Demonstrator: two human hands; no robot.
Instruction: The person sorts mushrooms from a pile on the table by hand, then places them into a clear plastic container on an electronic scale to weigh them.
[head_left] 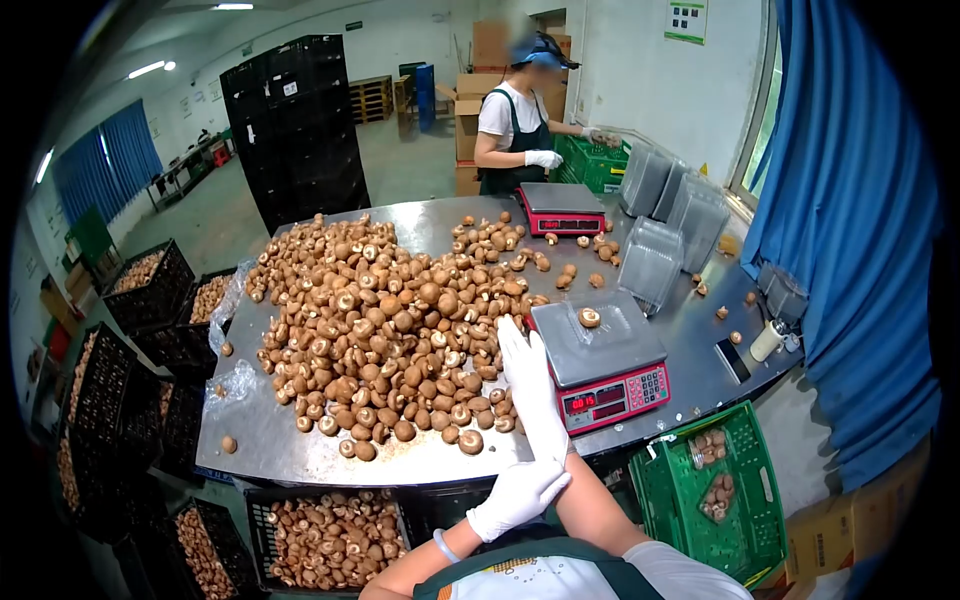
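apron (570, 548) nearest, your left hand (520, 497) clasps the right glove (545, 435), likely snugging it; your right hand (527, 368) extends, empty.

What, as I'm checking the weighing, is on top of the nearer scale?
On the nearer scale sits what looks like a clear plastic tray with one mushroom. The surface directly beneath the mushroom is hidden.

Metal table (265, 442): mushroom heap (390, 320); two red scales (640, 385); clear trays (652, 262), dark phone (732, 361), pale bottle (768, 342).

White-gloved hands (519, 499), green apron (572, 549), white short-sleeved shirt (685, 570).
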